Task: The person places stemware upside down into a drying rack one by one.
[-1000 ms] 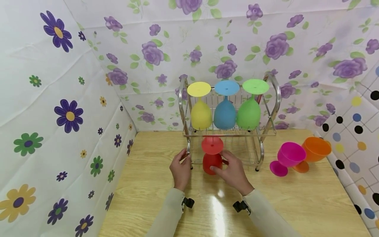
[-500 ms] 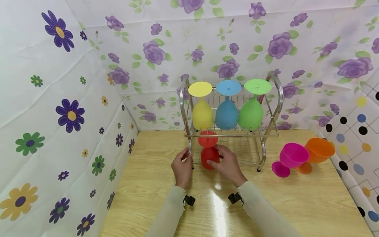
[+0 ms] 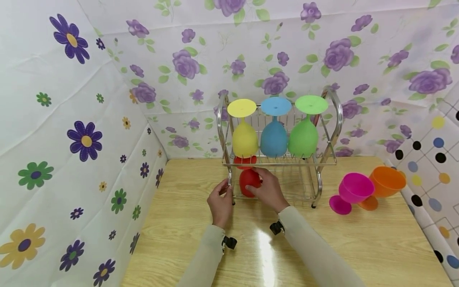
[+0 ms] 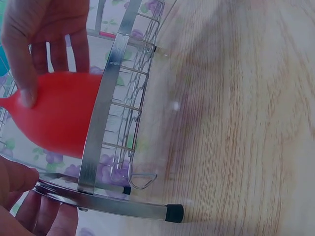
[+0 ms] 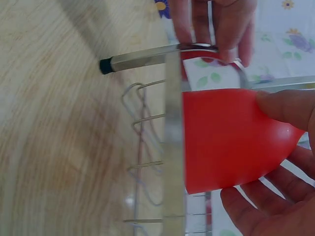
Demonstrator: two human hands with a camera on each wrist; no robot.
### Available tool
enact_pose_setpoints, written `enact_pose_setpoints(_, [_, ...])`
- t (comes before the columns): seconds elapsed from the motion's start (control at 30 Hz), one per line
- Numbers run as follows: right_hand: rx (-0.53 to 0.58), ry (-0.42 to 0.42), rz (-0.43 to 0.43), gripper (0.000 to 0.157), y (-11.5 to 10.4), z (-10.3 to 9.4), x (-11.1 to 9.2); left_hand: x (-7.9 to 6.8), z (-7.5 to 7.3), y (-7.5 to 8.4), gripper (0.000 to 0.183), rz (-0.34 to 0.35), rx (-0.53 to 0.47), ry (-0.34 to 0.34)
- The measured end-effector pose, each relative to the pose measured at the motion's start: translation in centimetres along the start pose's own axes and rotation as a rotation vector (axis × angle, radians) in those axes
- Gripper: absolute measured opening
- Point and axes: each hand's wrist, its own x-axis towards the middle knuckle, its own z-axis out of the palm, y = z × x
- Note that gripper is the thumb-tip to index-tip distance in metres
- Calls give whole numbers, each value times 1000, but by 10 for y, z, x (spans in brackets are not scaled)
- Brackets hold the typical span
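A red plastic goblet (image 3: 247,184) is upside down at the left of the wire rack's (image 3: 279,164) lower tier, its foot partly behind the upper shelf's front bar. My right hand (image 3: 269,191) holds its bowl from the right, thumb in front. In the right wrist view, the thumb and fingers lie around the red bowl (image 5: 226,142), whose rim is hidden behind the lower front bar. My left hand (image 3: 220,204) grips the rack's left front leg; the left wrist view shows its fingers around the metal tube (image 4: 123,206).
Upside down on the upper tier stand a yellow goblet (image 3: 245,139), a blue goblet (image 3: 274,139) and a green goblet (image 3: 303,139). Right of the rack, a magenta goblet (image 3: 356,188) and an orange goblet (image 3: 387,182) stand upright on the wooden table (image 3: 172,239). Patterned cloth surrounds it.
My right hand has moved left and further into the rack with the red goblet, carrying its foot under the upper shelf. My left hand keeps its grip on the leg.
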Motion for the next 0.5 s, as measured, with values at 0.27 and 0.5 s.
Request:
enact_pose_setpoints(0.27, [-27, -57, 5, 67, 13, 12, 0, 0, -1, -1, 30, 14, -7, -21])
enact_pose_setpoints(0.5, [1, -53, -6, 64, 20, 19, -1, 1, -2, -2, 31, 3, -9, -21])
